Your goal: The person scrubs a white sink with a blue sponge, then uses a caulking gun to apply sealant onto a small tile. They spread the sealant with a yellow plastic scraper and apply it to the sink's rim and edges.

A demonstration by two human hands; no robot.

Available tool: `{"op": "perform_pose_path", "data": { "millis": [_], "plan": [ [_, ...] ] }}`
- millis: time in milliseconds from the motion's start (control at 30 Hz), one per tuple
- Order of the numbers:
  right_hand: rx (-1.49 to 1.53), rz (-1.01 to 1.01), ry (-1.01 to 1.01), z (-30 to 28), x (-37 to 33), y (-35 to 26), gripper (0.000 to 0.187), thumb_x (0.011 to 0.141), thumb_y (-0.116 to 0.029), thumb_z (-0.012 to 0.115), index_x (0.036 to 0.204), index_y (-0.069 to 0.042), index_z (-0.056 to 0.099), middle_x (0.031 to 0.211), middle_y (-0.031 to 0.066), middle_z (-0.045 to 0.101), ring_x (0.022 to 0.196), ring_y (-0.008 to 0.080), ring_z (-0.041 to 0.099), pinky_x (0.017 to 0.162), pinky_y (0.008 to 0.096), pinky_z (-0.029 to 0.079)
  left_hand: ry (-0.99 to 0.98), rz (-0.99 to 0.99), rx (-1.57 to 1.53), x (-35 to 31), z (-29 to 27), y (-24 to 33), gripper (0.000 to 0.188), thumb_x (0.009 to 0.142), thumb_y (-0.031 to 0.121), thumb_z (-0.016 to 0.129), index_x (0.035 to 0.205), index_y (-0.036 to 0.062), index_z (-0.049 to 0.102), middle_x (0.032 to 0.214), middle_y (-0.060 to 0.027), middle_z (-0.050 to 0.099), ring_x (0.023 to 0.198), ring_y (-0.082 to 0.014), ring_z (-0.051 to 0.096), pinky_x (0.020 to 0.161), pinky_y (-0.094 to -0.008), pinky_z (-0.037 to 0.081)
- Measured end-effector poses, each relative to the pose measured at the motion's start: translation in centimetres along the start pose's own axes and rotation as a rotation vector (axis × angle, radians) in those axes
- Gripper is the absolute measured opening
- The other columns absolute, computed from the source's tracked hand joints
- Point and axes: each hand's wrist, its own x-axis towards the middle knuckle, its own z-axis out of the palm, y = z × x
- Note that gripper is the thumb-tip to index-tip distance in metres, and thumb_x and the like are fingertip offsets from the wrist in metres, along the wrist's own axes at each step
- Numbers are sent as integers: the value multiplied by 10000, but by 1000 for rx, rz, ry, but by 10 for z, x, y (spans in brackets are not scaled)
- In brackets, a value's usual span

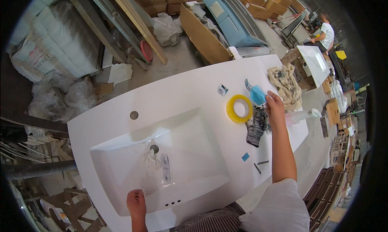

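Observation:
A white washbasin top (214,147) lies in front of me, its sunken bowl on the left. My left hand (136,203) is over the bowl's near left edge with fingers curled; what they hold, if anything, is hidden. On the right, my right hand (275,107) pinches the edge of a light blue crumpled piece (257,95). Beside it lie a yellow tape roll (230,111) and a grey knitted glove (254,132). Inside the bowl, near the drain hole (154,148), are crumpled clear film (152,161) and a flat clear strip (165,168).
A stained beige rag (287,88) and a spray bottle (297,117) are at the right end. A small blue square (245,156), two thin strips (258,168) and a foil packet (222,90) lie on the top. Behind stand boards (135,22) and cartons; a person (324,33) sits far right.

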Motion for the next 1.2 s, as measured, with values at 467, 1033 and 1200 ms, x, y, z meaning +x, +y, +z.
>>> {"op": "perform_pose_path", "data": {
  "millis": [467, 1033, 1200],
  "plan": [
    [-467, -683, -1030, 152, -267, 49, 335, 819, -223, 724, 1077, -45, 605, 938, 124, 628, 778, 258, 606, 732, 364, 501, -243, -205, -460, 5, 37, 70, 202, 939, 134, 579, 1089, 1, 550, 908, -28, 619, 829, -89, 553, 744, -245, 454],
    [-962, -568, -8, 172, -77, 95, 294, 851, -81, 594, 1143, -66, 613, 955, 160, 567, 859, 322, 587, 741, 416, 486, 413, -58, 566, 36, -132, -137, 536, 948, 291, 495, 1401, 29, 377, 1352, -230, 443, 1215, -423, 433, 1007, -506, 355],
    [-919, -429, 6, 223, -114, 111, 458, 845, -39, 569, 1295, -120, 548, 967, 139, 526, 881, 314, 572, 764, 416, 482, 509, -48, 727, 32, -116, -154, 569, 984, 341, 375, 1465, 55, 277, 1418, -223, 377, 1274, -413, 384, 1045, -495, 320]
  ]
}}
